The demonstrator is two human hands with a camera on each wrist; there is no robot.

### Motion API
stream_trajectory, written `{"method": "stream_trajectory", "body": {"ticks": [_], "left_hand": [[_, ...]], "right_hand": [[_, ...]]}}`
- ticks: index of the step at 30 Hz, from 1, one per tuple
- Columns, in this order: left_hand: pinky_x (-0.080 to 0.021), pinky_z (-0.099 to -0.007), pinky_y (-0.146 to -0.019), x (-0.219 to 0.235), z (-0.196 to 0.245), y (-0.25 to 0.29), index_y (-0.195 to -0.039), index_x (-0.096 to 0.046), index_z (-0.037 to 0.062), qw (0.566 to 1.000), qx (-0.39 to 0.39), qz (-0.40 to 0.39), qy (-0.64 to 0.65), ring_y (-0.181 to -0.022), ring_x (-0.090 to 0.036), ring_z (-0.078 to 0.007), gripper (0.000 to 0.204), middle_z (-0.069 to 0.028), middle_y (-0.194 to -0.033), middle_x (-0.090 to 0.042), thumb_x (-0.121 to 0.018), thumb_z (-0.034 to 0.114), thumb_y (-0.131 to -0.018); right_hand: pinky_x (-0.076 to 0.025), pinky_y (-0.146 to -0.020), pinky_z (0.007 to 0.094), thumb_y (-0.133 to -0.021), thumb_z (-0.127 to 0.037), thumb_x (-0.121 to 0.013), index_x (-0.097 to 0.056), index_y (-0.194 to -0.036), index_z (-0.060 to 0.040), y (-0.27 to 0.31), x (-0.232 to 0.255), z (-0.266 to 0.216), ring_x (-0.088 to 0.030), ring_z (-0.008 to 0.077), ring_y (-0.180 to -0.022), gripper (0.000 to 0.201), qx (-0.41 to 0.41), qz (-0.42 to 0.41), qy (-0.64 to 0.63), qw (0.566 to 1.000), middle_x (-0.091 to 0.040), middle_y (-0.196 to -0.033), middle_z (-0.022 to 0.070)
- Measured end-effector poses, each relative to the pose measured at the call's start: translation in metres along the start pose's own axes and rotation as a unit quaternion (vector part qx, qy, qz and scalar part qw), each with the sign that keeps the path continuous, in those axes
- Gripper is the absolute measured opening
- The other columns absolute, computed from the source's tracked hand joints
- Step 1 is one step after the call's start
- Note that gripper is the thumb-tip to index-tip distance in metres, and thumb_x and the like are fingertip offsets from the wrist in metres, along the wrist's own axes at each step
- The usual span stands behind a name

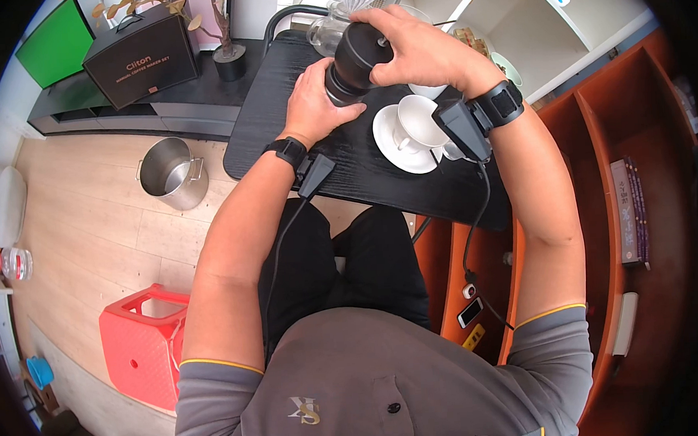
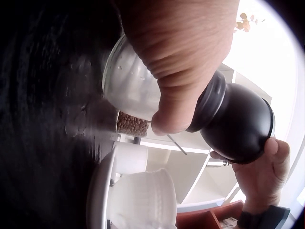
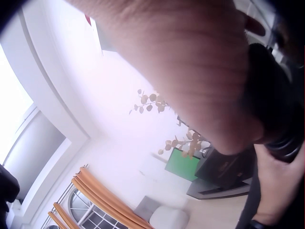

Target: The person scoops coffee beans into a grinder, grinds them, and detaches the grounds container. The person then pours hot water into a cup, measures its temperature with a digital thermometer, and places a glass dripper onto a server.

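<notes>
A black, dome-topped coffee grinder [image 1: 358,52] is held above the black table, tilted, with a small metal fitting showing at its top. My left hand [image 1: 311,103] grips its narrower lower part, thumb along the near side. Up at the dome, my right hand [image 1: 423,50] holds the top, fingers over the far side and thumb on the near side. In the left wrist view the grinder's dome [image 2: 238,124] lies between both hands. The right wrist view shows only part of its dark body [image 3: 271,95], largely covered by my right hand.
A white cup [image 1: 417,122] stands on its saucer [image 1: 389,149] on the table [image 1: 330,168]. Behind the grinder is a glass carafe [image 1: 325,36]. Coffee beans [image 2: 132,124] show in a container. A metal pot [image 1: 175,176] and red stool [image 1: 138,339] stand left; wooden shelves [image 1: 590,150] stand right.
</notes>
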State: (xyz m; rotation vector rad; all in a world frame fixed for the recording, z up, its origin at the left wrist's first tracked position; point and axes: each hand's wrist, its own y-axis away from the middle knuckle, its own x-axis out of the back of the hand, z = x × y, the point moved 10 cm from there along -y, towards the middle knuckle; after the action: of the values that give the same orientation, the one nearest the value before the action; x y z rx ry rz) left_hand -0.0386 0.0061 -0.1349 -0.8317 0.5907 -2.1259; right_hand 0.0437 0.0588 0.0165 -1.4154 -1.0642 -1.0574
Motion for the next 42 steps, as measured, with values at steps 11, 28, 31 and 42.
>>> {"method": "stream_trajectory", "body": {"ticks": [11, 28, 31, 42], "left_hand": [[-0.048, -0.0462, -0.103, 0.000, -0.001, 0.000, -0.134, -0.050, 0.0075, 1.000, 0.003, -0.002, 0.007, -0.119, -0.059, -0.0368, 0.090, -0.0151, -0.126, -0.061, -0.094, 0.034, -0.060], [-0.048, -0.0465, -0.103, -0.003, -0.003, -0.001, -0.135, -0.050, 0.0070, 1.000, 0.005, -0.009, 0.004, -0.120, -0.059, -0.0368, 0.092, -0.0154, -0.127, -0.062, -0.094, 0.035, -0.060], [-0.048, -0.0462, -0.102, -0.003, -0.006, 0.000, -0.134, -0.050, 0.0061, 1.000, 0.010, -0.008, 0.016, -0.120, -0.059, -0.0363, 0.091, -0.0155, -0.126, -0.062, -0.094, 0.036, -0.060], [-0.049, -0.0455, -0.102, -0.003, -0.006, -0.001, -0.133, -0.051, 0.0051, 1.000, 0.022, -0.016, 0.014, -0.120, -0.059, -0.0358, 0.090, -0.0161, -0.126, -0.061, -0.094, 0.037, -0.060]], "right_hand": [[-0.051, -0.099, 0.0433, -0.080, -0.073, -0.066, -0.053, -0.143, -0.0033, -0.008, -0.009, 0.013, -0.064, 0.0400, -0.116, 0.095, -0.083, -0.040, 0.056, 0.994, -0.061, -0.128, 0.0270], [-0.053, -0.097, 0.0456, -0.069, -0.061, -0.071, -0.052, -0.145, -0.0038, -0.010, -0.012, 0.037, -0.065, 0.0439, -0.112, 0.097, -0.242, -0.086, 0.034, 0.966, -0.058, -0.126, 0.0313], [-0.051, -0.096, 0.0453, -0.080, -0.074, -0.066, -0.052, -0.141, 0.0012, -0.012, -0.008, 0.015, -0.064, 0.0413, -0.114, 0.098, -0.060, -0.027, 0.060, 0.996, -0.062, -0.123, 0.0282], [-0.050, -0.100, 0.0440, -0.078, -0.064, -0.069, -0.052, -0.142, -0.0001, -0.009, -0.011, 0.021, -0.061, 0.0422, -0.118, 0.092, -0.150, -0.075, 0.031, 0.985, -0.057, -0.131, 0.0284]]}}
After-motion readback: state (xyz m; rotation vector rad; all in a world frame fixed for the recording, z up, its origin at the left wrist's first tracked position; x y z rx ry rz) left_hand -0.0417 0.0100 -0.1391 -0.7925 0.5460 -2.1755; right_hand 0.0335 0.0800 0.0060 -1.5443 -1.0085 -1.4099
